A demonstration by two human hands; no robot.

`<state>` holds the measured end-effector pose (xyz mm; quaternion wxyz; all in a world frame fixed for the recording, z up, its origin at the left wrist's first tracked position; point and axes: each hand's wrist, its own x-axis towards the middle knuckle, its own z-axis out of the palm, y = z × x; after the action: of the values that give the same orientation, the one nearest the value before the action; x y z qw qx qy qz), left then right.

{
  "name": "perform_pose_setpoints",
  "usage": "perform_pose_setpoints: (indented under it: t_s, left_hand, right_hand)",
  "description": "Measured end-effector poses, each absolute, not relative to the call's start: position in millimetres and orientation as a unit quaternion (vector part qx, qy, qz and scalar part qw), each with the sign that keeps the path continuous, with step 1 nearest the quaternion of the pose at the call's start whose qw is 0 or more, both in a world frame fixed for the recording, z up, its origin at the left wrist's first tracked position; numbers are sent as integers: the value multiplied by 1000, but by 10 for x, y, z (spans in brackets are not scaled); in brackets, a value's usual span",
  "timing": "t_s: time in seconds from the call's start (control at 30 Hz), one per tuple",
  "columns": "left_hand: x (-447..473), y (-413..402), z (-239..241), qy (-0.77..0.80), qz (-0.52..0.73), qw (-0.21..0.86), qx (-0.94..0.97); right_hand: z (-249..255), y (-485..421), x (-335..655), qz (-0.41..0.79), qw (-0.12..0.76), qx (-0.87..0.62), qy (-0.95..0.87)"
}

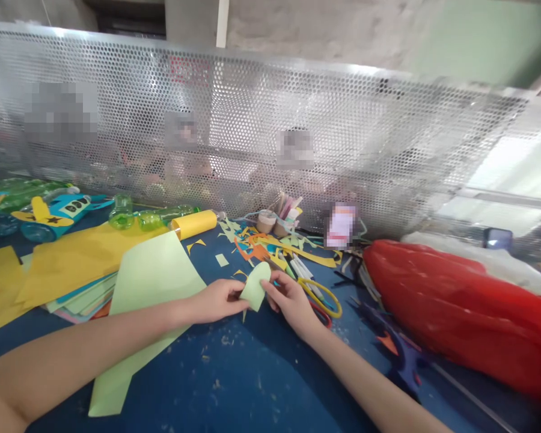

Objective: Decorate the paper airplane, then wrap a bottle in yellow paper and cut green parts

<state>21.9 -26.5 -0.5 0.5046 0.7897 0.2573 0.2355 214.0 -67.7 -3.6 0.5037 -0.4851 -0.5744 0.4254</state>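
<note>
Between my two hands is a small light-green paper cutout (pixel 255 287) with a rounded top, held above the blue table (pixel 252 373). My left hand (pixel 220 300) pinches its left edge. On the opposite edge, the fingers of my right hand (pixel 291 300) are closed on the same piece. A large light-green paper sheet (pixel 155 273) lies under my left forearm. Just beyond my right hand rest yellow-handled scissors (pixel 329 297) and red-handled scissors (pixel 321 314), partly hidden by the hand. Several markers (pixel 301 267) lie behind them.
Paper scraps (pixel 252 243) litter the table's middle back. At left are yellow sheets (pixel 76 258), a bottle airplane (pixel 63 213) and green bottles (pixel 121 211). A yellow-wrapped bottle (pixel 195 224) lies behind. A purple glue gun (pixel 403 355) and red bag (pixel 460 300) sit right. A perforated metal panel (pixel 252 108) borders the back.
</note>
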Motion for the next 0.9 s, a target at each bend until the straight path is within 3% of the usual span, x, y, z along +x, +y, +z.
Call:
perform_pose_setpoints:
  t_s: [0.33,0.9]
  left_hand:
    - [252,-237,-15,246,266,623,693]
    - [243,-246,-30,263,258,633,681]
  right_hand:
    - [-23,-684,2143,417,517,-500,-556]
    - [6,-743,2113,381,526,-517,-558]
